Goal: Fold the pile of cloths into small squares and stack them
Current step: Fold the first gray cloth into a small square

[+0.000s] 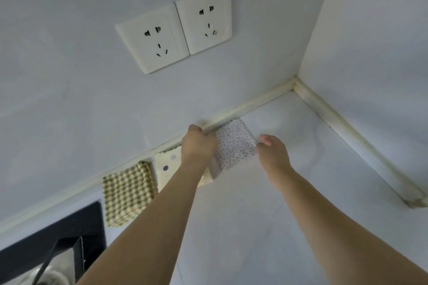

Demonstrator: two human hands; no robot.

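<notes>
While both hands hold the speckled cloth (234,146) against the wall, left hand (199,146) gripping, right hand (273,152) apparently pinching, I see a white bench (289,192), corner trim (347,132), two sockets (173,28).

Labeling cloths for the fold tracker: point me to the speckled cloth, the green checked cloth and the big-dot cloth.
speckled cloth (234,143), head view, middle of its top face between the hands
green checked cloth (128,194), head view, centre of the folded square
big-dot cloth (168,164), head view, bare part left of the left forearm
</notes>
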